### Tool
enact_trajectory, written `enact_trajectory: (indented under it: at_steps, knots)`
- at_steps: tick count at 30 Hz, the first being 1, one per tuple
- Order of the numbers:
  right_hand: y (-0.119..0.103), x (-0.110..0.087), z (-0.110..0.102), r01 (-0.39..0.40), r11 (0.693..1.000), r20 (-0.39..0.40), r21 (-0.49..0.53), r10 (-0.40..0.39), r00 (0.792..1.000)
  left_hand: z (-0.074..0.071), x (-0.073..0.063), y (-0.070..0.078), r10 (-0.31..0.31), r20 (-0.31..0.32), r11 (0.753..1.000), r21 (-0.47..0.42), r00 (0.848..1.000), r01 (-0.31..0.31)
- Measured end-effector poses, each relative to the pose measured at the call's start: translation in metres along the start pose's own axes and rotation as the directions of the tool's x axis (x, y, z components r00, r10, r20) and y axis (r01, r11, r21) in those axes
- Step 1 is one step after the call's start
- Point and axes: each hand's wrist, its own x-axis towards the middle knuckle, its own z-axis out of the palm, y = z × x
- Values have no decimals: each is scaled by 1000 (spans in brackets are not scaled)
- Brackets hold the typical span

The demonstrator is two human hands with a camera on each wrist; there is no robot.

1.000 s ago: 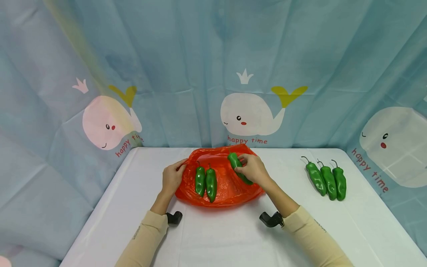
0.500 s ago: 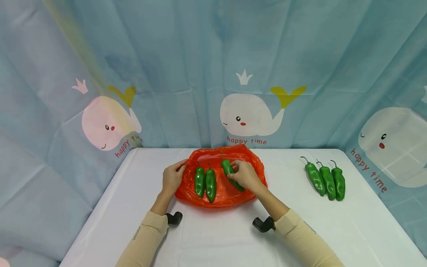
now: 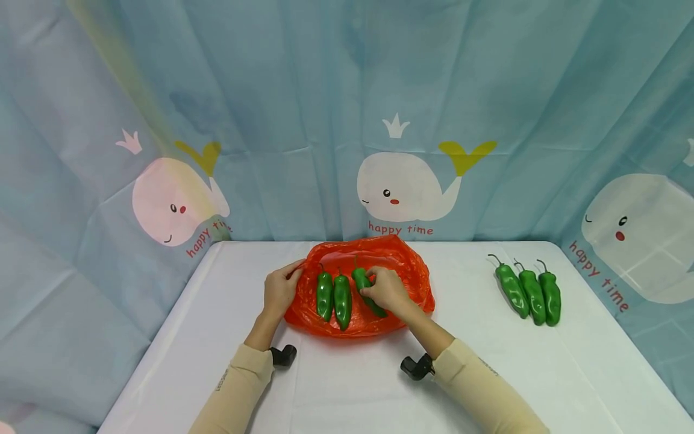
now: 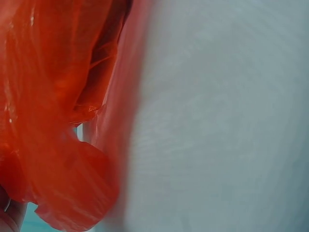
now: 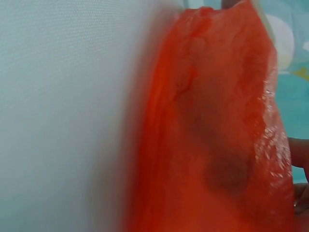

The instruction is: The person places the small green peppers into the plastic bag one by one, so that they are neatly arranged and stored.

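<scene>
A red plastic bag lies spread open on the table, its edges raised like a shallow bowl. Two green peppers rest side by side in its left half, stems pointing away. My left hand pinches the bag's left edge between thumb and fingers. Over the middle of the bag, my right hand grips a third green pepper, tilted, just right of the other two. Both wrist views are mostly filled by the red film; in the right wrist view dark shapes show dimly through the bag.
Three more green peppers lie in a row at the right of the white table. A blue curtain with whale prints hangs behind and at both sides. Black wrist cameras stick out inward from the sleeves.
My right hand has carried its pepper leftward and slightly down, from the bag's right side to beside the two lying peppers. The left hand has stayed at the bag's edge.
</scene>
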Motion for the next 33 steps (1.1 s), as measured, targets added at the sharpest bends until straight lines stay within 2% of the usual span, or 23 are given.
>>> enact_trajectory:
  at_steps: [7,15,20,28,33]
  knots:
    - [-5,3,9,-29,999,-4,-30,29,1000,0,-1,0,-3,3,1000,10,1000,3]
    - [-7,5,18,-17,998,71,-67,22,997,0,0,1,-14,8,1000,5,1000,14]
    - [-5,4,19,-4,997,77,-79,10,997,0,-1,1,-10,5,1000,13,1000,10]
    - [0,2,10,31,998,98,-58,-25,995,-1,-1,1,-4,-1,1000,19,1000,4]
    - [3,-1,-4,32,997,74,-67,-27,997,-1,-1,1,-7,0,1000,22,1000,7]
